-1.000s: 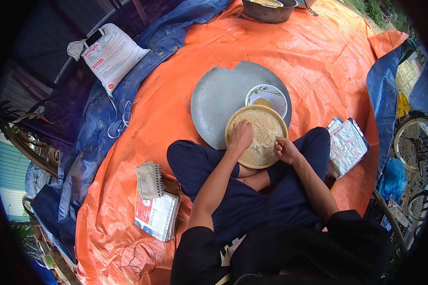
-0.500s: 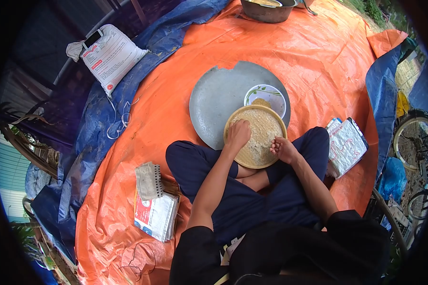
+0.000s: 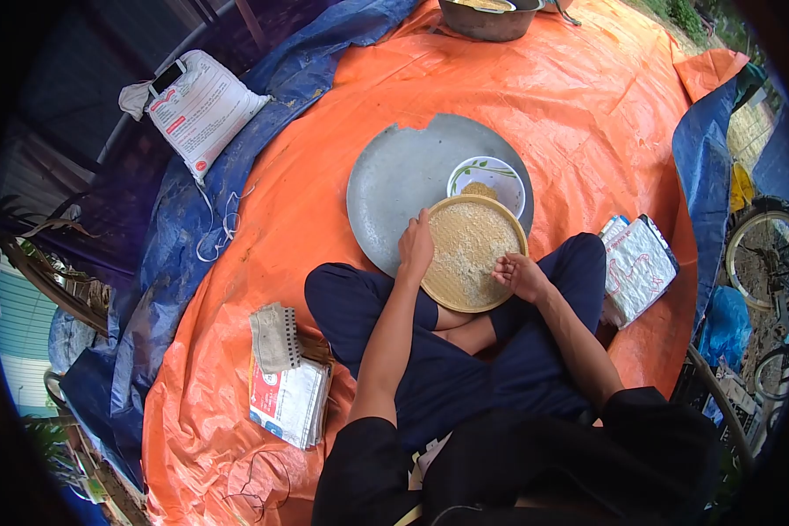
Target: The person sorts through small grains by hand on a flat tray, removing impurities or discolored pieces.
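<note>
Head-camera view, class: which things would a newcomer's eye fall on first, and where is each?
Probably the bright orange tarp first, spread across the middle of the view. Next comes the round woven tray of pale grains by the crossed legs, the left hand at its left rim. Just beyond lies a grey disc with a notched far edge.
</note>
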A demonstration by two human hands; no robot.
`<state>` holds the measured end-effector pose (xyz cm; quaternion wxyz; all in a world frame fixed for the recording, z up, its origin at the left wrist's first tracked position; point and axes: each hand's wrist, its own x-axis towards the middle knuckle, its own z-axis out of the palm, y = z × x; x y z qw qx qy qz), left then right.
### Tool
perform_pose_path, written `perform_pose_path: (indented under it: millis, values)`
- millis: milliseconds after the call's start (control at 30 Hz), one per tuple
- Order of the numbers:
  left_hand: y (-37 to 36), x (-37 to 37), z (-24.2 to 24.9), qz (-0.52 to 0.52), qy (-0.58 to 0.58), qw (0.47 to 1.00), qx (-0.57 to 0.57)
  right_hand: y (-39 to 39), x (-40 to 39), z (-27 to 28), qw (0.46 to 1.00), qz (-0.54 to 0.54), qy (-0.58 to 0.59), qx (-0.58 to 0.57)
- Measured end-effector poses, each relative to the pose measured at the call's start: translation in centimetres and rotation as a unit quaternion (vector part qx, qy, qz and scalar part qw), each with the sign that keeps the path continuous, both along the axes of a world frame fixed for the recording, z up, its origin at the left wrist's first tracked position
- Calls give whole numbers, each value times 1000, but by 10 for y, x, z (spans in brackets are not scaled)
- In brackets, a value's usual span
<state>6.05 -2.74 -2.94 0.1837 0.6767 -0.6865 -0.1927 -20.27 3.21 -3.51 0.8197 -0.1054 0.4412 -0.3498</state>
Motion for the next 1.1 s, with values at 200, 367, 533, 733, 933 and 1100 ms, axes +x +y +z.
perform_pose_path:
  millis: [200, 367, 533, 733, 933, 1100]
  values:
    - [-1, 4, 1, -3, 11, 1000, 8, 0, 0, 1, 1000, -2, -7, -4]
    - [-6, 9, -7, -9, 18, 1000, 12, 0, -1, 1, 1000, 0, -12, -4]
    - [-6, 10, -6, -5, 31, 999, 17, 1, -1, 4, 1000, -3, -17, 3]
    - [-7, 14, -4, -15, 28, 999, 28, 0, -1, 5, 1000, 0, -16, -3]
    - [-7, 15, 0, -13, 30, 999, 39, 0, 0, 7, 1000, -2, -15, -6]
    - [-9, 17, -3, -20, 33, 998, 49, 0, 0, 8, 1000, -4, -13, -10]
